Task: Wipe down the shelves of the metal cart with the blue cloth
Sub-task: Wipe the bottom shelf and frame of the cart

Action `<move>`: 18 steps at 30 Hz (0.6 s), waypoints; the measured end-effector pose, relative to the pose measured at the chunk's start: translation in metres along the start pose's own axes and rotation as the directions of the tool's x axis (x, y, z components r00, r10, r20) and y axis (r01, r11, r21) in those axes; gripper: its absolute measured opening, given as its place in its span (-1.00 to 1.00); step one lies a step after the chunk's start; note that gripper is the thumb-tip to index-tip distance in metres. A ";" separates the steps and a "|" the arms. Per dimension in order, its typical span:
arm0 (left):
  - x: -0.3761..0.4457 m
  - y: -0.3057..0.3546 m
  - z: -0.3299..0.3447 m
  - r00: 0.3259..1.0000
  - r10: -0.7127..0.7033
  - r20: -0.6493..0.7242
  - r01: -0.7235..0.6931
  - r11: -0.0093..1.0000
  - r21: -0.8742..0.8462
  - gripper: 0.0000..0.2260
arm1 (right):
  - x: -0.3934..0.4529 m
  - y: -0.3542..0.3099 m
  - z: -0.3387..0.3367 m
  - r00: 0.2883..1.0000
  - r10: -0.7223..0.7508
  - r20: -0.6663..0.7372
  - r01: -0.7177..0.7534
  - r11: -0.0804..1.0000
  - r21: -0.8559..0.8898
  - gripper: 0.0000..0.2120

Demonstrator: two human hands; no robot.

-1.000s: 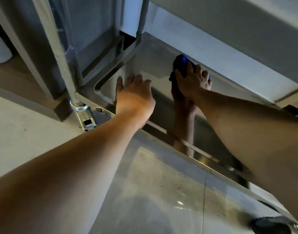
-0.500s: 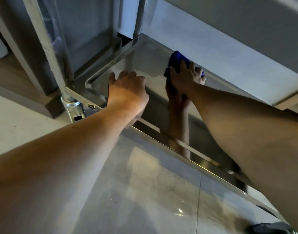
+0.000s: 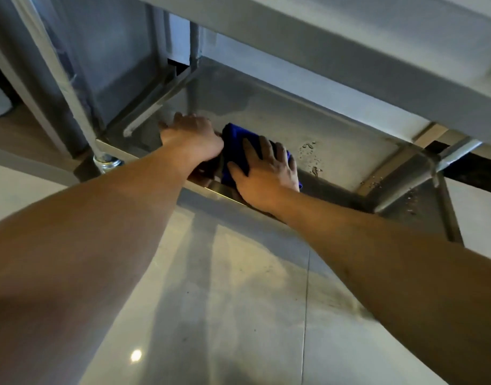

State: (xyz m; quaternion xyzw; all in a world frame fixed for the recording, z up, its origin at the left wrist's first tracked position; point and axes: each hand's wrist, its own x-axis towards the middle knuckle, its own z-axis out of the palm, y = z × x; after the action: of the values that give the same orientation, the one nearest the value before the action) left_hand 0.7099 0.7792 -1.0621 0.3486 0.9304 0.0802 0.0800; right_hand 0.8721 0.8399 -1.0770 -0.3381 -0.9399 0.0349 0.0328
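The bottom shelf (image 3: pixel 350 151) of the metal cart is a shiny steel tray close to the floor, with water drops on its right part. A folded blue cloth (image 3: pixel 234 147) lies on it near the front rim. My right hand (image 3: pixel 263 169) presses flat on the cloth with spread fingers. My left hand (image 3: pixel 193 136) rests on the shelf just left of the cloth, its fingers bent down on the surface, touching the cloth's edge.
The shelf above (image 3: pixel 350 51) overhangs the bottom one closely. A cart leg (image 3: pixel 63 73) with a caster (image 3: pixel 106 162) stands at the front left, another leg (image 3: pixel 447 201) at the right. Glossy floor tiles (image 3: pixel 238 301) lie below my arms.
My right hand has dragged the cloth from the back of the shelf toward the front rim, up to my left hand. The view has shifted right, showing more of the shelf.
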 end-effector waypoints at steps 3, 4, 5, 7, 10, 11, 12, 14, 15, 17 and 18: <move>-0.007 0.018 0.006 1.000 -0.012 -0.025 0.012 1.000 -0.009 -0.60 | -0.044 0.004 0.000 0.999 -0.018 -0.041 0.018 1.000 -0.001 -0.39; -0.008 0.022 0.009 0.998 0.014 -0.060 -0.017 0.999 -0.048 -0.64 | -0.056 0.007 -0.001 0.998 -0.025 -0.056 0.025 1.000 -0.003 -0.39; -0.009 0.027 0.011 0.994 0.051 -0.097 -0.059 0.995 -0.084 -0.66 | -0.065 0.010 -0.001 0.997 -0.033 -0.066 0.033 0.999 -0.003 -0.39; -0.011 0.037 0.013 0.984 0.113 -0.137 -0.130 0.984 -0.125 -0.66 | -0.073 0.021 -0.004 0.997 -0.039 -0.062 0.039 0.999 0.000 -0.37; -0.019 0.056 0.015 0.984 0.132 -0.115 -0.151 0.974 -0.167 -0.63 | -0.073 0.042 -0.007 0.999 -0.008 -0.053 0.008 1.000 0.005 -0.37; -0.022 0.062 0.016 0.983 0.149 -0.111 -0.166 0.971 -0.170 -0.62 | -0.072 0.050 -0.006 0.998 0.011 -0.060 -0.011 1.000 0.005 -0.38; -0.025 0.067 0.017 0.979 0.173 -0.109 -0.189 0.967 -0.168 -0.61 | -0.071 0.058 -0.006 0.997 0.032 -0.072 -0.032 0.999 0.002 -0.39; -0.029 0.075 0.020 0.969 0.227 -0.102 -0.241 0.956 -0.164 -0.61 | -0.065 0.072 -0.004 0.993 0.069 -0.098 -0.071 0.997 -0.010 -0.40; -0.031 0.078 0.022 0.963 0.251 -0.101 -0.265 0.950 -0.166 -0.61 | -0.060 0.078 -0.003 0.991 0.083 -0.104 -0.085 0.996 -0.013 -0.40; -0.033 0.082 0.024 0.952 0.287 -0.106 -0.303 0.933 -0.193 -0.61 | -0.050 0.085 -0.002 0.988 0.097 -0.119 -0.099 0.995 -0.013 -0.40; -0.034 0.081 0.024 0.950 0.294 -0.106 -0.310 0.924 -0.223 -0.60 | -0.044 0.087 -0.001 0.987 0.097 -0.131 -0.099 0.995 -0.014 -0.40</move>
State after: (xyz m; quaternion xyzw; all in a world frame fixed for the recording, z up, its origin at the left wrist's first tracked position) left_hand 0.7919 0.8192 -1.0658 0.4727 0.8515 0.2142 0.0750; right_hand 0.9614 0.8786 -1.0851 -0.3858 -0.9183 0.0047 0.0889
